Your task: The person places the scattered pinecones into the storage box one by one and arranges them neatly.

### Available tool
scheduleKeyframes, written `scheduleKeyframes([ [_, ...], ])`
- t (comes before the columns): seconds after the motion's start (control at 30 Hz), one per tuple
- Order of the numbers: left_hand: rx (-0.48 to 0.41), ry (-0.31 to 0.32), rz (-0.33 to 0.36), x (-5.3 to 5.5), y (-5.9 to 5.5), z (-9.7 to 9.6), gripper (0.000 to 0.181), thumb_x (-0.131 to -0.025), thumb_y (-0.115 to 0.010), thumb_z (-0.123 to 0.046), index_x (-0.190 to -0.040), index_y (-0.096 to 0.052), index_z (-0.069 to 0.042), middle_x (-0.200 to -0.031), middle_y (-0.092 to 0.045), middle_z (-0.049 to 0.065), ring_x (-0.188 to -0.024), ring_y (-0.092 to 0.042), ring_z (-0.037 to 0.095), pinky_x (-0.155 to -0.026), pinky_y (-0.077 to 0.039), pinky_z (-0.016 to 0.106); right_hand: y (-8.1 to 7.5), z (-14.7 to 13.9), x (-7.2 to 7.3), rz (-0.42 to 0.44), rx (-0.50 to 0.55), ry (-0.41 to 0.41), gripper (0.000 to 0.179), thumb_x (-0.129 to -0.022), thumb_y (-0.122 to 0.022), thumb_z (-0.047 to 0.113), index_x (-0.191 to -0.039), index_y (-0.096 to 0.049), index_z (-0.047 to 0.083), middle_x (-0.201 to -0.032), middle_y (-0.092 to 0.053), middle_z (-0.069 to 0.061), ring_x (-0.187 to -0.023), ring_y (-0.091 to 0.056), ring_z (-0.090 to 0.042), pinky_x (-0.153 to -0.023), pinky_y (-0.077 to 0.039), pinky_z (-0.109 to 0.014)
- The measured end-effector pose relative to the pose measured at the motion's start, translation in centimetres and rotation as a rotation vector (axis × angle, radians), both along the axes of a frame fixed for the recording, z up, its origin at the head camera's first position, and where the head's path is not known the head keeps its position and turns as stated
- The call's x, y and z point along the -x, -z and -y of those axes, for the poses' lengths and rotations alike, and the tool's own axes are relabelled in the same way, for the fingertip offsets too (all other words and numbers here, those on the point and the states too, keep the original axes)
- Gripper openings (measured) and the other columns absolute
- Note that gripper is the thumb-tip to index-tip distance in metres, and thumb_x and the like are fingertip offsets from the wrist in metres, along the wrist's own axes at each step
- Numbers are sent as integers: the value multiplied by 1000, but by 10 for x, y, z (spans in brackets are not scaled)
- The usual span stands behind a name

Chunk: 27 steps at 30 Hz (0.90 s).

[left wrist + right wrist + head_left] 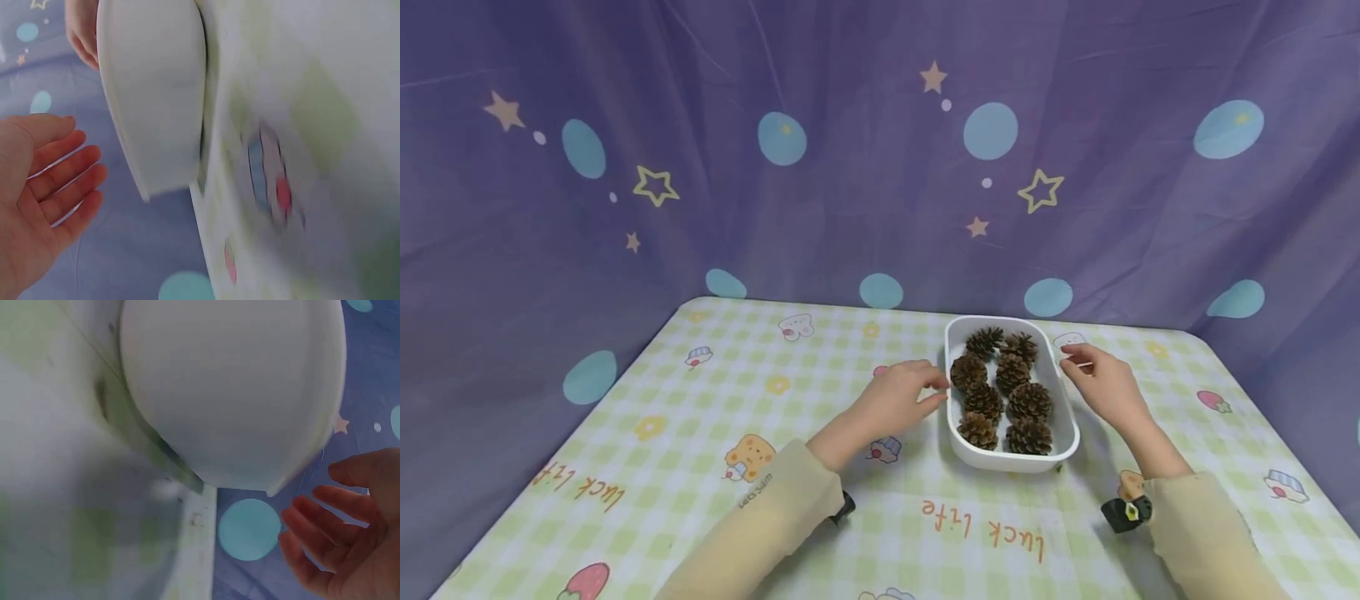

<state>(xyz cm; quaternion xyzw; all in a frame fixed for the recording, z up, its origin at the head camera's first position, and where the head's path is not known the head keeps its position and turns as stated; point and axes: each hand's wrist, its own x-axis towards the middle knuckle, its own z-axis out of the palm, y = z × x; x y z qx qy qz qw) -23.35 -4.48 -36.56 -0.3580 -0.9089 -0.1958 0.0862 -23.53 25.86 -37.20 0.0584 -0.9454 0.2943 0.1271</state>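
A white rectangular tray [1011, 461] stands on the table, its long sides running away from me. Several brown pine cones [1030, 402] lie inside it in two rows. On the tray's left, my left hand [901, 396] has loosely bent fingers close to the rim. My right hand [1105, 387] is just off the opposite long side, fingers relaxed. Both wrist views show the tray's outer wall [153, 94] with a gap to the nearer hand's fingers, and neither palm holds anything. The pine cones are hidden by the wall there.
A green-and-white checked tablecloth [850, 533] with printed cartoons covers the table. Behind it hangs a purple curtain [865, 208] with stars and blue ovals. One small dark crumb [1059, 469] lies by the tray's near right corner. Each wrist wears a black band [1126, 514].
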Motion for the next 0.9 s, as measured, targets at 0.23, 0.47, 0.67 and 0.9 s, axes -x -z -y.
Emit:
scheduleKeyframes([
  [0.23,-65,-137,-72,12,-13,33,14,-87,-61,-21,-98,-67,-15,-96,-65,-4,-90,-60,12,-79,-49,28,-13,1,9,-256,-108,-27,29,-90,-55,17,-114,-60,0,-94,-64,-20,-82,-62,-35,-70,-49,-48],
  [0.47,-98,-201,-214,18,-34,60,24,-87,-61,-20,-108,-62,-9,-107,-60,4,-105,-54,23,-99,-37,40,-28,1,10,-355,-187,-58,40,-88,-59,21,-124,-54,3,-103,-58,-19,-91,-55,-36,-72,-46,-50],
  [0.67,-27,-297,-265,27,-30,78,51,-88,-58,-36,-130,-48,-8,-136,-42,11,-130,-32,30,-111,-10,52,-38,1,10,-285,-249,-123,60,-86,-61,37,-135,-43,8,-134,-40,-23,-121,-37,-43,-96,-31,-59],
  [0.9,166,-392,7,27,-14,83,90,-80,-40,-72,-147,-1,-28,-153,5,1,-138,15,32,-105,11,61,-35,3,8,-87,-339,-118,93,-78,-57,61,-148,-12,20,-151,-7,-20,-138,0,-40,-101,-1,-69],
])
